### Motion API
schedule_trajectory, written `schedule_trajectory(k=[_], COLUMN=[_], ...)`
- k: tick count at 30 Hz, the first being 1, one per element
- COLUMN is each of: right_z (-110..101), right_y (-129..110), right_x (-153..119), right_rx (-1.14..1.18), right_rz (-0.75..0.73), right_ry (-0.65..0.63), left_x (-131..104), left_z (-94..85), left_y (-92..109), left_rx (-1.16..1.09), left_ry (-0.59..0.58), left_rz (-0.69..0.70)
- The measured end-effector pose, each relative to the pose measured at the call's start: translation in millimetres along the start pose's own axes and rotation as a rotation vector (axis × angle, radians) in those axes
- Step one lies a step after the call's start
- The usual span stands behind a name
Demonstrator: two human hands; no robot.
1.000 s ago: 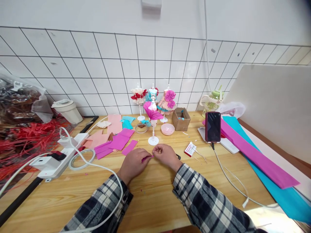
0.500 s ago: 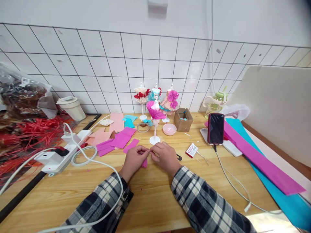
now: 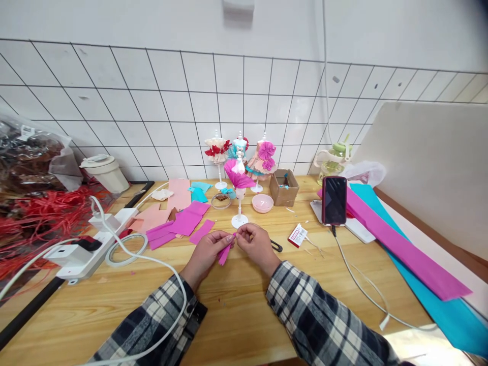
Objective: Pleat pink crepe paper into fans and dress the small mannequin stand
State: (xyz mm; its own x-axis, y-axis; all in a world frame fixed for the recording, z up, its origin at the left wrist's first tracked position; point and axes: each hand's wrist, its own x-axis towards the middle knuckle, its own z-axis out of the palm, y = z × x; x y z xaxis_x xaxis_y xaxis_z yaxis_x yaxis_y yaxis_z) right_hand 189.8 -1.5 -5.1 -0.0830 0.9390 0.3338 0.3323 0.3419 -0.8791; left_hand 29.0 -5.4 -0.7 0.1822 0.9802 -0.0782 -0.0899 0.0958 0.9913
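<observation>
Between my two hands is a small folded strip of magenta crepe paper [image 3: 224, 255]. My left hand [image 3: 208, 252] pinches it, and its loose end hangs down past the fingers. My right hand [image 3: 256, 245] has its fingertips closed at the strip's upper end, touching it. Just beyond the hands stands a small white mannequin stand [image 3: 239, 220] with a pleated magenta paper skirt [image 3: 239, 177]. To the left lie cut magenta paper pieces [image 3: 188, 218]. A black-handled tool [image 3: 276, 246] lies partly hidden behind my right hand.
Three dressed mini mannequins [image 3: 260, 165] stand by the tiled wall. Nearby are a pink bowl [image 3: 263, 204], a cardboard box [image 3: 284, 189] and a propped phone [image 3: 334, 200]. A power strip [image 3: 99, 243] with cables sits left; long paper sheets [image 3: 404, 244] lie right. A white cable crosses my left sleeve.
My fingers have shifted at the paper's upper end, and more of the magenta strip now shows below my left hand. The whole view has shifted slightly.
</observation>
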Motion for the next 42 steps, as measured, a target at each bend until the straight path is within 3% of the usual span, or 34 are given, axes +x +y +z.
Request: schedule_trajectory(k=[6,9,17,21,25,27,30,32,35,37,39,42], right_z=[-8,-10,-6,-7,-6,-6,-7,-9,-10,-9,-6,-3], right_y=[-2,-2,7,8,11,13,11,8,4,4,6,11], right_x=[2,2,4,4,3,3,4,3,1,0,-1,1], right_rx=[0.164,0.173,0.109,0.18,0.178,0.115,0.069,0.048,-0.047,-0.083,-0.052,-0.005], right_rz=[-0.007,-0.023,-0.015,0.051,0.149,0.158,0.11,0.051,0.002,0.046,0.109,0.132], right_ry=[-0.114,-0.147,0.023,-0.019,-0.109,-0.133,-0.091,-0.062,-0.168,-0.268,-0.302,-0.188], left_x=[-1,-2,-1,1,6,8,7,3,-2,-4,-5,-6], left_z=[-3.9,-4.9,-11.5,-8.1,-8.6,-10.9,-13.5,-13.0,-8.9,-5.7,-3.1,1.3], left_y=[-3,-3,8,7,1,1,3,5,8,9,9,9], left_rx=[-0.194,-0.179,-0.17,-0.18,-0.229,-0.169,0.132,0.353,0.469,0.419,0.312,0.098], left_ry=[-0.136,-0.156,-0.07,0.035,0.116,0.167,0.201,0.155,0.033,-0.004,0.041,0.112], left_rz=[-0.13,-0.143,-0.076,-0.077,0.024,0.081,0.197,0.261,0.262,0.23,0.22,0.175])
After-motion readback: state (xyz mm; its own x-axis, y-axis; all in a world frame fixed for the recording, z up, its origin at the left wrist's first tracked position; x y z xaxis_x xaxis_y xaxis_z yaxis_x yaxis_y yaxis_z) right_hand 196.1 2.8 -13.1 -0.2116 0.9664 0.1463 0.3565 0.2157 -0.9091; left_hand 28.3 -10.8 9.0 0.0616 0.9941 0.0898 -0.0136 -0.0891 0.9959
